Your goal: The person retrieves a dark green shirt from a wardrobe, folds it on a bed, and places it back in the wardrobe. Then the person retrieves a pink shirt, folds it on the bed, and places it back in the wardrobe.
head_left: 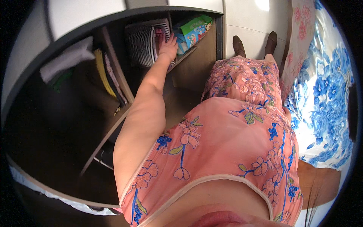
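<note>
1. Cupboard [194, 68]: dark, compartmented.
2. Folded clothes [142, 44]: striped stack, toward the cupboard's right-hand edge.
3. Packet [193, 33]: green and blue, between clothes and that edge.
4. Left hand [169, 48]: fingers outstretched, touching the folded clothes; whether it grips cannot be told.

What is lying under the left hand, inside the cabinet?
At the edges of the left hand I see striped cloth and pinkish cloth; a green-and-blue package is beside it. Whatever lies directly beneath the palm is covered.
</note>
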